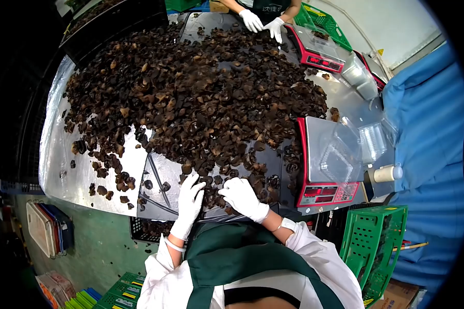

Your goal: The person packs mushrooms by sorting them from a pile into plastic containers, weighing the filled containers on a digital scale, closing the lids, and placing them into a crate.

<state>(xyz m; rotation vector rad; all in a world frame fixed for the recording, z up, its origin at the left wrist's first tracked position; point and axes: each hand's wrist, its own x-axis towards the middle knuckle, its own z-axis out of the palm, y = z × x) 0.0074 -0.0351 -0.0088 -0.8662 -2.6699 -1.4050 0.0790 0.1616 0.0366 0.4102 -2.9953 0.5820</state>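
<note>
A wide heap of dark brown dried wood ear mushrooms (191, 98) covers much of the table. At its near edge, my left hand (190, 198) in a white glove rests against loose pieces, its fingers stretched out and slightly apart. My right hand (243, 197), also gloved in white, is a short way to the right with its fingers curled in among the mushrooms. Whatever its fingertips grip is hidden. Several small pieces lie between the two hands.
A red digital scale (327, 193) with clear plastic boxes (340, 154) stands right of the heap. Another red scale (322, 61) is farther back, near a co-worker's gloved hands (263, 23). Green crates (368, 242) stand at lower right, and a white bottle (388, 173) lies at the table's right edge.
</note>
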